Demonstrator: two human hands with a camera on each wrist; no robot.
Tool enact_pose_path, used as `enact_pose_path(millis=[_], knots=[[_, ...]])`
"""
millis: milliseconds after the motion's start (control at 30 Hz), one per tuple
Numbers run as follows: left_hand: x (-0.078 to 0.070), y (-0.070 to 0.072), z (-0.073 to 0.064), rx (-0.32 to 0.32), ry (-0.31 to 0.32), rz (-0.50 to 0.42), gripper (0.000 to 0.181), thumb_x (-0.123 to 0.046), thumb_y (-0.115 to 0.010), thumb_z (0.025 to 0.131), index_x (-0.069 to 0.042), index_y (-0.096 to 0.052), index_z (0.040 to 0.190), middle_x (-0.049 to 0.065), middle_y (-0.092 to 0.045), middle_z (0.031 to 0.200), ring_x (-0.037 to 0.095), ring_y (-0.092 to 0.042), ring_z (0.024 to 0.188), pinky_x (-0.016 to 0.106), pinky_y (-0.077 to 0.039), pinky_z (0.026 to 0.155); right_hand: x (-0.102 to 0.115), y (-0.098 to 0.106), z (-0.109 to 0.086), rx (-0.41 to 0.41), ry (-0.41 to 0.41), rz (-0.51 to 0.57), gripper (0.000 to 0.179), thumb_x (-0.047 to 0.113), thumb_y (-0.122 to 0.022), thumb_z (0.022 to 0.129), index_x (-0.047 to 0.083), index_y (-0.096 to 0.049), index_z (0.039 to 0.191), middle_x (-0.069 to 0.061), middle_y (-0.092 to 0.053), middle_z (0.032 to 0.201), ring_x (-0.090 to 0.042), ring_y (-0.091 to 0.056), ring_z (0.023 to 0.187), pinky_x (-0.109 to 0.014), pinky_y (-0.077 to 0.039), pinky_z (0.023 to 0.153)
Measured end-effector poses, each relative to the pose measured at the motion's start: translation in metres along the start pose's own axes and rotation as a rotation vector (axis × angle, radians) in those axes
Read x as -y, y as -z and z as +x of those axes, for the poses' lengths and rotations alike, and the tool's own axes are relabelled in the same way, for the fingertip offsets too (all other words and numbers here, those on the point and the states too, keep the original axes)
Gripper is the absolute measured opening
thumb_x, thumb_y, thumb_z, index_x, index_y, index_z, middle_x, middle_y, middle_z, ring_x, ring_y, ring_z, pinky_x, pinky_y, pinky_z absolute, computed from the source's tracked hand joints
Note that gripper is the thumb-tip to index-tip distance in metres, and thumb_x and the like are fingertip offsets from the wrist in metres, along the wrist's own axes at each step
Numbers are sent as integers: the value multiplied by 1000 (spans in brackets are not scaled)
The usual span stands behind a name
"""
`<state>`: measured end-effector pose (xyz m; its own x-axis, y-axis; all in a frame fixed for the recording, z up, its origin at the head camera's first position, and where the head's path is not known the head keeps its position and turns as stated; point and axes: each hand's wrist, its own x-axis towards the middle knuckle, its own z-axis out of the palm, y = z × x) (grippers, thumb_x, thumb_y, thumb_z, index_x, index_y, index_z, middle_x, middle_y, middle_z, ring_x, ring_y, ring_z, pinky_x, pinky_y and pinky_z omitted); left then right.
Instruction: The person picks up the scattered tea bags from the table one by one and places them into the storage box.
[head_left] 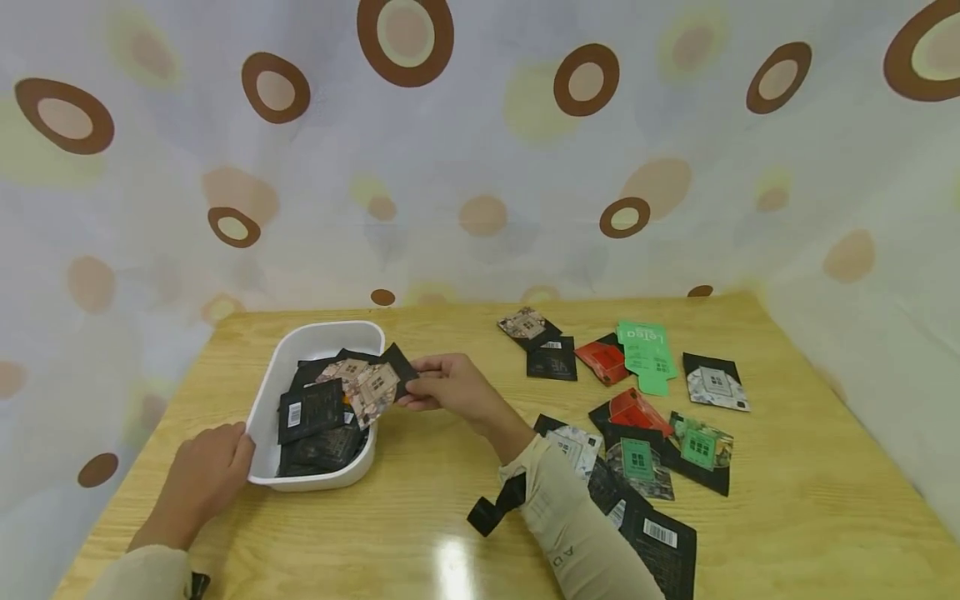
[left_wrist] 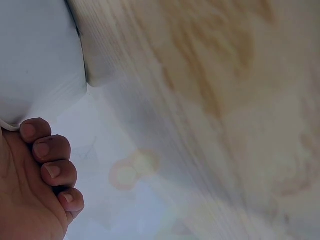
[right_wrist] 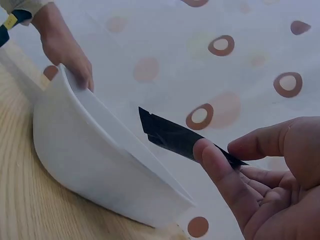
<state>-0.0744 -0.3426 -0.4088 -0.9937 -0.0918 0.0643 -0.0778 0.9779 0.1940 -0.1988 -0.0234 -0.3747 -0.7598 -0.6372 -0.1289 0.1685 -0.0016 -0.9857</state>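
Observation:
A white plastic bin point(head_left: 322, 482) stands at the left of the table, with several black tea sachets point(head_left: 309, 413) lying loosely inside. My left hand point(head_left: 208, 468) grips the bin's near left rim, its fingers curled in the left wrist view. Between thumb and fingers, my right hand point(head_left: 459, 390) pinches a black tea sachet point(head_left: 377, 387) with a brown patterned label, held above the bin's right side. The right wrist view shows this sachet point(right_wrist: 172, 140) edge-on, with two overlapping edges; whether it is more than one sachet I cannot tell.
Right of my right arm, several sachets lie scattered on the wooden table point(head_left: 810, 467), with red point(head_left: 606, 360), green point(head_left: 699, 448) and grey-white point(head_left: 715, 383) labels. Among them is a pale green LeTea card point(head_left: 648, 354). A patterned curtain point(head_left: 480, 150) hangs behind the table.

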Motion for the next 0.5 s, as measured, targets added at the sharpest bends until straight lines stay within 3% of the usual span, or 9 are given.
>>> enact_pose_path(millis=[233, 500], knots=[[-1, -1, -2, -26, -7, -5, 32, -15, -33, 98, -5, -54, 76, 15, -65, 78, 39, -63, 78, 56, -48, 74, -11, -39, 14, 6, -32, -46, 43, -4, -58, 95, -11, -50, 137, -34, -66, 115, -31, -76, 92, -35, -60, 84], [0, -2, -2, -18, 4, 5, 33, -15, -33, 99, -2, -57, 80, 16, -66, 81, 38, -63, 79, 57, -48, 76, -16, -57, 24, 68, 1, -114, 40, -7, -59, 93, -12, -54, 133, -34, -68, 110, -40, -74, 93, -28, -61, 74]])
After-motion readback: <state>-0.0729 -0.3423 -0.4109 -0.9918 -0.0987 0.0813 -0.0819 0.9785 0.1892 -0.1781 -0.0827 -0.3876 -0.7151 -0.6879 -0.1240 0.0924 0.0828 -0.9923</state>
